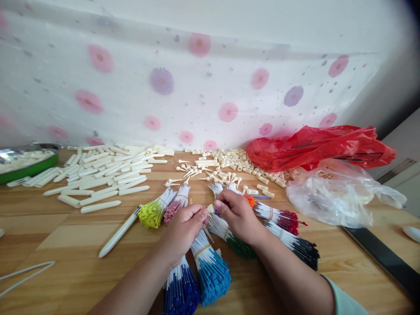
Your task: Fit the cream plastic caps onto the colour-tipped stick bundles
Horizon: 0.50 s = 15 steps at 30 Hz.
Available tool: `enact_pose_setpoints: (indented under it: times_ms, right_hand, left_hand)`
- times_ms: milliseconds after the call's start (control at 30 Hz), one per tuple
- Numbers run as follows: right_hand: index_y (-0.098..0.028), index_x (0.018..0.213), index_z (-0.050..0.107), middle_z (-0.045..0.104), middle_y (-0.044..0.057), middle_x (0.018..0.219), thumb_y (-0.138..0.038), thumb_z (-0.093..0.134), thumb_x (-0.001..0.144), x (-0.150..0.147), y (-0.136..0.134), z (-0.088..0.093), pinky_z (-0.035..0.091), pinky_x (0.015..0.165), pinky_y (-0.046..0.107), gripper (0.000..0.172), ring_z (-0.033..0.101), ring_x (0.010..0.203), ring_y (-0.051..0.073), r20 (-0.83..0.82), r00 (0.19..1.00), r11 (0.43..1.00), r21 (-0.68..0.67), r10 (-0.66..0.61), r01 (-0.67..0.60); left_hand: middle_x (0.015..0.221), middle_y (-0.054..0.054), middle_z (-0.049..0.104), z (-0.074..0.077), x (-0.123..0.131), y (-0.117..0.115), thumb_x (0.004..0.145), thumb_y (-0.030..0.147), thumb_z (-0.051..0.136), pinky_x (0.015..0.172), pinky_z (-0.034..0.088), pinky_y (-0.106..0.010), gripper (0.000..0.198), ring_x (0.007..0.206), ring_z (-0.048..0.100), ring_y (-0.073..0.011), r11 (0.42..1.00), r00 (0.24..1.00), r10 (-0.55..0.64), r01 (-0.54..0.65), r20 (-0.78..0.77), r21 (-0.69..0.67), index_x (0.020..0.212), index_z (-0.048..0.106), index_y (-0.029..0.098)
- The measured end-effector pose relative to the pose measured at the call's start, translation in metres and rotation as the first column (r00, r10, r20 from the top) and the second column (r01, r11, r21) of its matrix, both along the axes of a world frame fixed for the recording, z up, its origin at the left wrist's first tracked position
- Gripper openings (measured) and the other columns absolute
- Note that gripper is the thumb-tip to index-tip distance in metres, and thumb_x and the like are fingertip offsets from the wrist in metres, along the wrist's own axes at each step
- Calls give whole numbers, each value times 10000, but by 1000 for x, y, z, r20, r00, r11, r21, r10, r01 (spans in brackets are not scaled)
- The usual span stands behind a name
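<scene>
My left hand (183, 229) and my right hand (239, 216) meet above the middle of the table, thumb and fingers pinched. Between their fingertips is a small cream plastic pen part (211, 209), mostly covered by the fingers. A thin pale pointed piece (208, 235) shows just below; I cannot tell whether it is held or lying there. Banded bundles of pen refills lie around and under the hands: yellow (152, 212), pink (175, 205), light blue (211, 275), dark blue (180, 288), green (241, 245), black (297, 245) and dark red (282, 218).
White pen barrels (105, 168) are heaped at back left, beside a green-rimmed bowl (54, 164). One assembled pen (120, 232) lies left of the bundles. Small cream parts (226, 162) spread behind my hands. A red bag (321, 146), clear bag (334, 192) and dark flat object (383, 258) are right.
</scene>
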State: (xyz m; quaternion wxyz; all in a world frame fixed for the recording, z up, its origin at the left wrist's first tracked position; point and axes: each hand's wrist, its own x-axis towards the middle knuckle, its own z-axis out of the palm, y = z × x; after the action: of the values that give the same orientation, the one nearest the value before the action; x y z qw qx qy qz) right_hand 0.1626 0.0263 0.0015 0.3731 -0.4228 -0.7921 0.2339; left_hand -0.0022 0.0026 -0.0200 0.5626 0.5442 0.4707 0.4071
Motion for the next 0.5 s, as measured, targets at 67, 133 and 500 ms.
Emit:
enact_pose_setpoints:
  times_ms: [67,133,500]
  right_hand:
    - [-181,631,411,436,-22,609,-341,414,911,0,0,1,313,540,217,322,405,576,104,22,1000,1000,-19,-1,2]
    - [-184,598,380,409,-28,572,-351,387,922,0,1,1,298,522,219,365,380,546,101,38,999,999,-40,-19,20]
    - [-182,658,421,448,-19,627,-340,392,924,1,0,1,318,552,215,310,421,593,107,26,999,999,-31,27,-26]
  left_hand:
    - [493,79,278,-1,0,0,812,536,487,431,133,-217,406,442,234,-68,1000,1000,-1,1,2,0,637,475,170]
    - [497,78,285,-1,0,1,812,533,489,432,136,-216,401,446,236,-69,1000,1000,-4,4,6,-1,640,476,171]
    - [487,81,288,1,0,0,800,547,493,418,136,-210,407,429,239,-66,1000,1000,-9,10,13,-27,647,486,170]
